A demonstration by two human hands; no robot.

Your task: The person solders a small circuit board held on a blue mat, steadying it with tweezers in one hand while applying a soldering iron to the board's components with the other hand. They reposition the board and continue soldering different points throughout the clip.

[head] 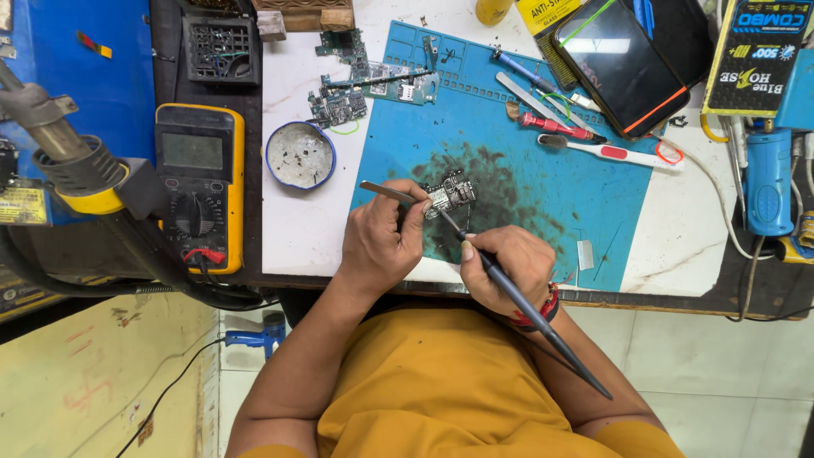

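My left hand [381, 242] grips metal tweezers [386, 191] whose tips reach a small circuit board [452, 195] lying on the stained blue work mat [526, 182]. My right hand [500, 267] holds a dark soldering iron [526, 309] like a pen. Its thin tip touches the lower left edge of that board. The iron's handle runs back toward my lap.
A yellow multimeter [199, 182] and a hot-air nozzle [76, 165] sit at left. A round metal dish [300, 154] lies beside the mat. More circuit boards [356, 85], a toothbrush [610, 153], hand tools, a smartphone [619, 64] and a blue device [769, 182] crowd the far and right side.
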